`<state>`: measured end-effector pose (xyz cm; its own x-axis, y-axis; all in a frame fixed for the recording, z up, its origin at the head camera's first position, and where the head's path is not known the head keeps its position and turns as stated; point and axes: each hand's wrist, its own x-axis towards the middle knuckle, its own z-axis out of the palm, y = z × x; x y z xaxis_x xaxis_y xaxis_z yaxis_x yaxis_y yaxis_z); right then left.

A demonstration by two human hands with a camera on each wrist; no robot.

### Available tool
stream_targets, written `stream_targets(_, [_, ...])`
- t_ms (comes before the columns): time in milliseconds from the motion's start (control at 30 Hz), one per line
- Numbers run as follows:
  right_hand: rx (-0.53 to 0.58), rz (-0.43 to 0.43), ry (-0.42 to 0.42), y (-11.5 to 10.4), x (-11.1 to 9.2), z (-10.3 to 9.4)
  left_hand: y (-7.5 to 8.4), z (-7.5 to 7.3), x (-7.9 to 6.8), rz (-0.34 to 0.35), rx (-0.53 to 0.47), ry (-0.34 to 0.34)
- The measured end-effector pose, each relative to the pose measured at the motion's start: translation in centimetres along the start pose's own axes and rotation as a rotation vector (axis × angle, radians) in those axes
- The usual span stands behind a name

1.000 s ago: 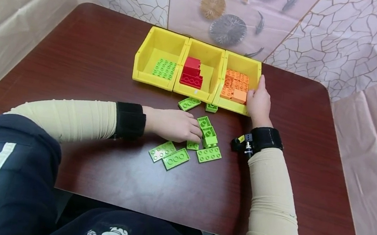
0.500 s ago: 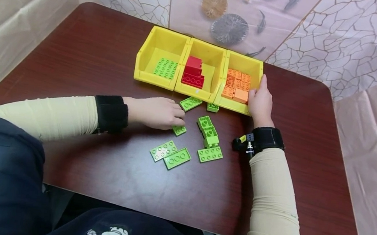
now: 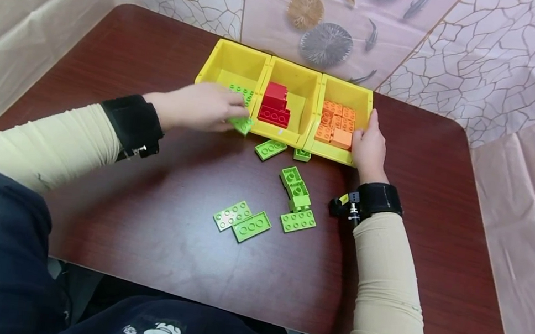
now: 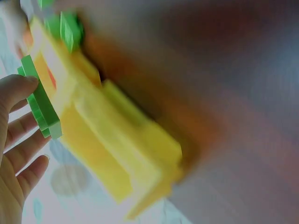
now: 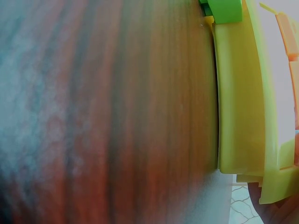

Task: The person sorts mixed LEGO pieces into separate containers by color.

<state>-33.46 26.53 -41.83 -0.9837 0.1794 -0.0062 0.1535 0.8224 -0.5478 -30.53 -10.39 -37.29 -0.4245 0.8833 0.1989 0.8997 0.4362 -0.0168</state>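
My left hand (image 3: 200, 105) is over the front of the left yellow bin (image 3: 241, 58), pinching a green brick (image 4: 43, 100) between thumb and fingers. Inside that bin lie several green bricks (image 3: 242, 93), partly covered by the hand. With my right hand (image 3: 370, 152) I hold the side wall of the right yellow bin (image 3: 349, 90), which contains orange bricks (image 3: 338, 121). Red bricks (image 3: 275, 106) are stacked in the middle yellow bin (image 3: 298, 76). The left wrist view is blurred around the bins.
Loose green bricks lie on the brown table (image 3: 163, 243): one brick (image 3: 271, 149) by the bins' front, a row (image 3: 296, 188) farther right, and two overlapping bricks (image 3: 251, 227) nearer the body. A patterned cloth (image 3: 278, 1) hangs behind the bins.
My left hand has picked a green brick from the table pile and carried it left and away from the body to the left bin. My right hand has stayed at the right bin.
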Motion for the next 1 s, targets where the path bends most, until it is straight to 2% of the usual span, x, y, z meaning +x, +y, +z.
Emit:
stream_targets(100, [-0.004, -0.003, 0.005, 0.0, 0.0, 0.2, -1.6, -0.6, -0.2, -0.078, 0.024, -0.014])
stream_targets(233, [-0.004, -0.009, 0.007, -0.1, 0.0, 0.2, -2.9, -0.9, 0.0, -0.154, 0.050, -0.059])
stream_targets(333, [-0.003, -0.013, 0.017, -0.2, 0.1, 0.0, -3.8, -1.0, 0.8, -0.204, 0.073, -0.085])
stream_targets(433, [-0.003, -0.009, 0.025, -0.1, 0.1, 0.0, -4.8, -0.8, 2.0, -0.286, 0.088, -0.133])
stream_targets(567, [0.002, 0.003, 0.013, 0.0, 0.0, 0.2, -5.8, -0.3, 3.5, -0.399, 0.073, -0.223])
stream_targets(633, [0.005, 0.003, 0.009, 0.0, -0.1, 0.3, -6.1, 0.1, 4.1, -0.435, 0.063, -0.245])
stream_targets(800, [0.007, -0.008, 0.020, 0.0, 0.0, 0.2, -6.5, 0.8, 5.2, -0.464, 0.061, -0.261])
stream_targets(1000, [0.006, -0.012, 0.019, 0.1, 0.1, -0.1, -6.9, 1.6, 6.1, -0.475, 0.042, -0.313])
